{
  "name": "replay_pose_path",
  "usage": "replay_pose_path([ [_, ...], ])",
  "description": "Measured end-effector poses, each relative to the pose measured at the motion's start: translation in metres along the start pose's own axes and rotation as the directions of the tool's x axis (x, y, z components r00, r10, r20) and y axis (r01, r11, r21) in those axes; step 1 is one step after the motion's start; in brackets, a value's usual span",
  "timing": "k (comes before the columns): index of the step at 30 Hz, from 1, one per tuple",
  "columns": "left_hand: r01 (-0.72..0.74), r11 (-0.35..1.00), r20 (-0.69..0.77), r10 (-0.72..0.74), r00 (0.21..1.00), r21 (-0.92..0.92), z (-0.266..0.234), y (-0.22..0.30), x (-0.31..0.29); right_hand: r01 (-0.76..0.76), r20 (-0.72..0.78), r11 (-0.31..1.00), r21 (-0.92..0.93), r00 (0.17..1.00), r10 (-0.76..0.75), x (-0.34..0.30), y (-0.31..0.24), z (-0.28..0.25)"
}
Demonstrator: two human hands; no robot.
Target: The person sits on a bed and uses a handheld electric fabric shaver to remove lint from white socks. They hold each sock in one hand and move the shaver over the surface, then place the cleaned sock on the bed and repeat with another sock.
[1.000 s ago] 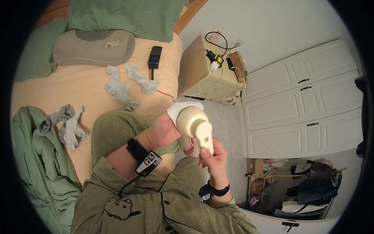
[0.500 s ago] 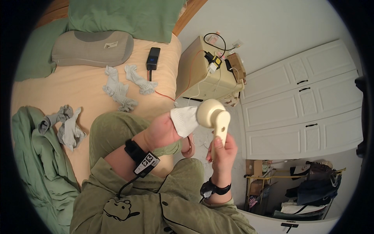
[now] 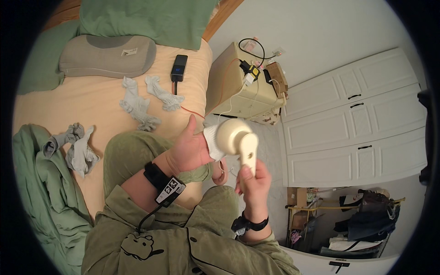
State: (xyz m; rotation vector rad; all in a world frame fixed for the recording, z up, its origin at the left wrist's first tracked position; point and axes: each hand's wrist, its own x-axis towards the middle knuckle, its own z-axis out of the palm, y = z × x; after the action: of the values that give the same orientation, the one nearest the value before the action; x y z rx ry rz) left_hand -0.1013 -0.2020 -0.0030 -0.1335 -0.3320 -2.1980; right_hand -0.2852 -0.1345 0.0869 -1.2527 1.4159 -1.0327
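A white sock (image 3: 211,143) is pulled over the fingers of my left hand (image 3: 189,149). The palm lies flat and the thumb stands out to the side; the fingers themselves are hidden in the fabric. My right hand (image 3: 255,187) grips the handle of a cream fabric shaver (image 3: 232,136). Its round head rests against the sock and covers much of it, so the contact face is out of sight. On the bed, two pale grey socks (image 3: 137,106) lie beyond my left hand, with more grey socks (image 3: 82,151) at the left.
The bed (image 3: 103,98) carries a grey pillow (image 3: 107,56), a black power bank (image 3: 179,68) with a cable, and green bedding (image 3: 46,192). A cream bedside cabinet (image 3: 229,82) with chargers stands beyond. White drawers (image 3: 348,128) and a clothes rack (image 3: 311,208) are on the right.
The shaver has moved left and slightly down, now covering more of the sock. My left thumb has lifted away from the palm and points up.
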Motion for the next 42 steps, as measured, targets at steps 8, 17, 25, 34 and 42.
replay_pose_path([
  [8,-0.007,1.0,0.028,0.008,1.0,-0.028,0.0,0.0,0.0,0.064,0.023,0.997,0.035,0.998,-0.065,-0.001,0.002,0.001],
  [17,-0.007,0.984,0.018,0.004,1.0,0.181,-0.004,-0.004,-0.001,0.043,0.01,0.999,-0.027,0.999,-0.043,-0.002,-0.012,0.003],
  [25,0.012,0.956,0.022,-0.019,1.0,0.293,-0.009,-0.002,-0.001,-0.06,0.036,0.997,-0.046,0.997,0.062,-0.002,-0.014,0.004],
  [34,0.04,0.918,-0.013,-0.038,0.999,0.394,-0.008,-0.003,0.0,0.03,0.038,0.999,-0.032,0.999,-0.029,0.001,-0.021,0.001],
  [42,0.247,0.832,-0.161,-0.192,0.968,0.496,-0.014,-0.003,-0.007,-0.137,-0.022,0.99,-0.043,0.99,0.136,0.006,-0.027,-0.004],
])
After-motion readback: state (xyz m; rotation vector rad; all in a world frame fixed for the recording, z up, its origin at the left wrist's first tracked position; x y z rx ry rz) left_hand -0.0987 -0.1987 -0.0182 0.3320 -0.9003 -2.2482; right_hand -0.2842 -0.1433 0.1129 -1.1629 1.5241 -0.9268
